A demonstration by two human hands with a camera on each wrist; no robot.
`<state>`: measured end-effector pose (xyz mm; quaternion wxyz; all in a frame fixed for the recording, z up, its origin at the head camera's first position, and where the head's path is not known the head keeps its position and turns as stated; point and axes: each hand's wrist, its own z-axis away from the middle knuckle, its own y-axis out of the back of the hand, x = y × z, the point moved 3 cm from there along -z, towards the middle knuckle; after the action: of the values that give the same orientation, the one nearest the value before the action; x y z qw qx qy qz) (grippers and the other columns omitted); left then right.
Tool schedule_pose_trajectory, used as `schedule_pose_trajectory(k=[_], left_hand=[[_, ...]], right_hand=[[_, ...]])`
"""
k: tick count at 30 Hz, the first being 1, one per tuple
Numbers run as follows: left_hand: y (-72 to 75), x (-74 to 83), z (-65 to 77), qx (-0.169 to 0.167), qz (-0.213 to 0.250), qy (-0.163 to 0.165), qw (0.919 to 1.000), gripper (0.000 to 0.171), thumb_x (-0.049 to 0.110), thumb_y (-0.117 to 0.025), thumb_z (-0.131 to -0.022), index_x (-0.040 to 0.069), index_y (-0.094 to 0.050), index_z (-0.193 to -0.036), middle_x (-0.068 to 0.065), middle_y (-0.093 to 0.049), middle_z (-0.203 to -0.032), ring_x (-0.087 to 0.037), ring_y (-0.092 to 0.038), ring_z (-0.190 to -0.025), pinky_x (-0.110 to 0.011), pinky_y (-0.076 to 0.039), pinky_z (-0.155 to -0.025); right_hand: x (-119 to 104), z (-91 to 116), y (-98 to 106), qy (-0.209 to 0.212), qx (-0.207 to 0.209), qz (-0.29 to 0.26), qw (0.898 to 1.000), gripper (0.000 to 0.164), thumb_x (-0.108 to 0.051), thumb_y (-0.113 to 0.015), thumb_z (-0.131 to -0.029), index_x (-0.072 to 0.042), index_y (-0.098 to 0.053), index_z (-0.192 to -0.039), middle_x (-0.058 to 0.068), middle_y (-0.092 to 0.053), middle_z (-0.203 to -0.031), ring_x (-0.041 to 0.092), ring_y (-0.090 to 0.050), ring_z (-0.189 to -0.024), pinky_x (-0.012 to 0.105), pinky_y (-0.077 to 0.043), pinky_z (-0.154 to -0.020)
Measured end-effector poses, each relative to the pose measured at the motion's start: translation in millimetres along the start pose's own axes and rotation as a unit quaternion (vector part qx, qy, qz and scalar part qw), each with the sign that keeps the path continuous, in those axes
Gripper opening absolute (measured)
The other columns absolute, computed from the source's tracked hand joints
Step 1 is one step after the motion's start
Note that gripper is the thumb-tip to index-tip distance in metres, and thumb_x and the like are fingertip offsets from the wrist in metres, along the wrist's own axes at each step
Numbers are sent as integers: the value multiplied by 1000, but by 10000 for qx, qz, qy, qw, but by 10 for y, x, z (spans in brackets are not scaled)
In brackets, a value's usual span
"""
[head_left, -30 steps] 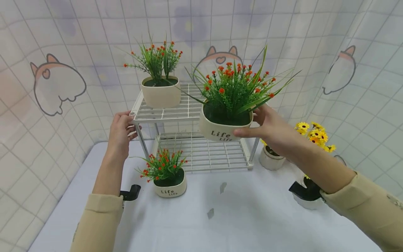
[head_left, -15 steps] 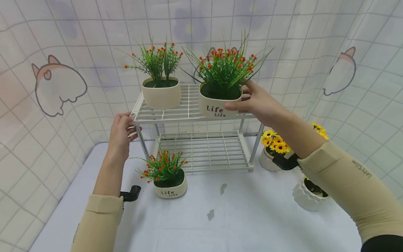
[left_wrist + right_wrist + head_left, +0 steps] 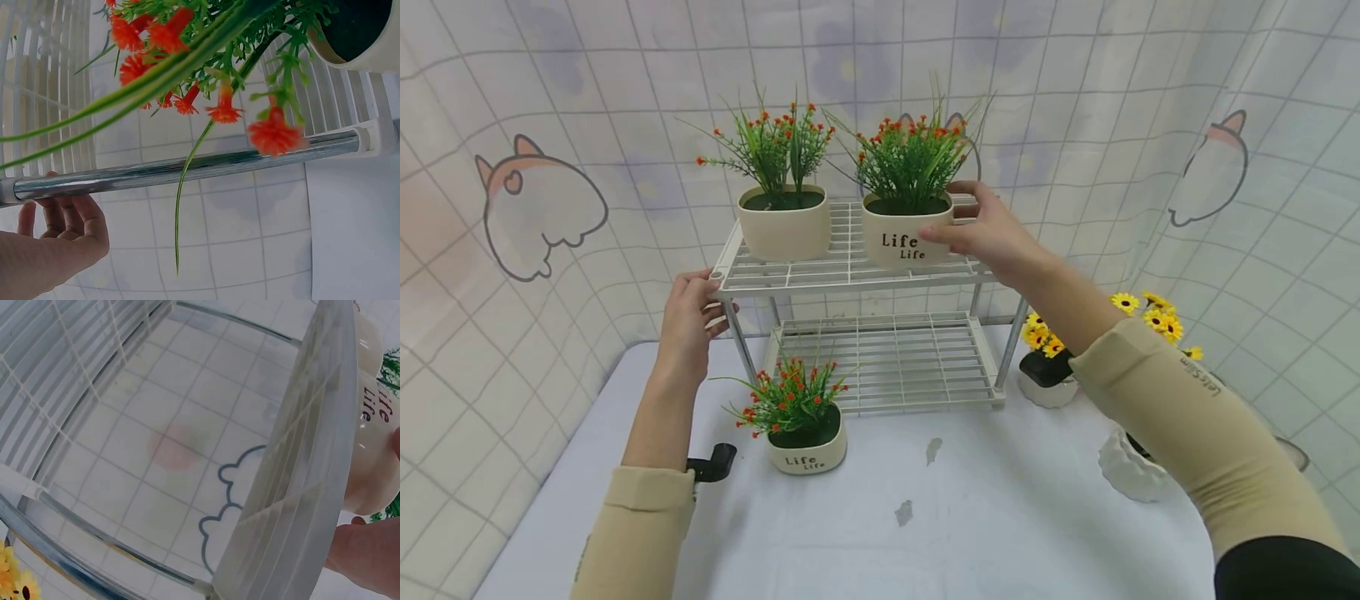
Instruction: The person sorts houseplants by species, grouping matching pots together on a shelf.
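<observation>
My right hand (image 3: 988, 233) holds a cream oval flowerpot (image 3: 887, 246) marked "Life" by its right side, thumb on the front. The pot, with grass and small orange-red flowers, is at the upper shelf of a white wire rack (image 3: 865, 287), right of a similar pot (image 3: 784, 232). In the right wrist view the gripped flowerpot (image 3: 370, 469) shows beyond the shelf's edge. My left hand (image 3: 688, 321) grips the rack's front left corner. Its curled fingers show by the metal post (image 3: 187, 170) in the left wrist view.
A third "Life" pot (image 3: 808, 454) stands on the white table (image 3: 985, 517) before the rack's left side. Yellow-flowered white pots, one (image 3: 1048, 392) by the rack and another (image 3: 1131, 471) nearer, are partly behind the right arm. A tile-patterned curtain (image 3: 640, 100) hangs behind.
My right hand has brought the flowerpot back and left, from in front of the rack to the upper shelf beside the other pot. My left hand has stayed on the corner.
</observation>
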<state>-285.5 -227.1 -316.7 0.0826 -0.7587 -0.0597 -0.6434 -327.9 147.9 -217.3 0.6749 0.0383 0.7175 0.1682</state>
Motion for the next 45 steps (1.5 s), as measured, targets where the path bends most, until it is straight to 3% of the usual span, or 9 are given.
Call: schedule_pose_trajectory(k=[12,21,28,37,45], left_hand=[[-9,3,4,-4,-20,-17,10000,19,26,-40,-106,24,-48,-123,-4,-60,-119,-20,-58,-101,-38,-40,-90],[-8,8,18,-32,-7,-3,10000,20,25,-41,-106,23,-49,-124,-3,-57,-111,-19,-57,-96,-37,-40,-89],[-22,0,23,-28,-7,-36,10000,21,26,-40,-106,22,-48,-125,-4,-58,-116,-19,-58,-98,-38,-41,-89],[-26,5,28,-23,13,-24,10000,20,25,-40,-106,22,-49,-124,-3,-57,-113,-19,-57,-97,-38,-40,-89],[-12,12,12,-66,28,-27,10000,20,25,-40,-106,23,-49,-123,-3,-57,-111,-20,-56,-97,-38,-39,-89]], right_hand=[[5,-149,-118,104,234,-353,9991,84,-13,-79,-91,-11,-28,-158,15,-38,-155,29,-53,-130,40,-43,-107],[-10,-207,-174,74,205,-193,9996,88,-18,-80,-91,-15,-25,-160,11,-36,-157,27,-52,-129,40,-44,-104],[-12,-210,-191,76,195,-250,9995,85,-16,-78,-93,-14,-26,-159,13,-37,-155,29,-51,-130,41,-43,-106],[-14,-58,-102,228,242,20,9994,84,-21,-80,-91,-14,-30,-158,10,-40,-155,26,-44,-139,37,-42,-108],[38,258,-101,659,207,-43,9976,71,-18,-78,-93,-9,-38,-151,13,-44,-150,29,-45,-137,46,-40,-108]])
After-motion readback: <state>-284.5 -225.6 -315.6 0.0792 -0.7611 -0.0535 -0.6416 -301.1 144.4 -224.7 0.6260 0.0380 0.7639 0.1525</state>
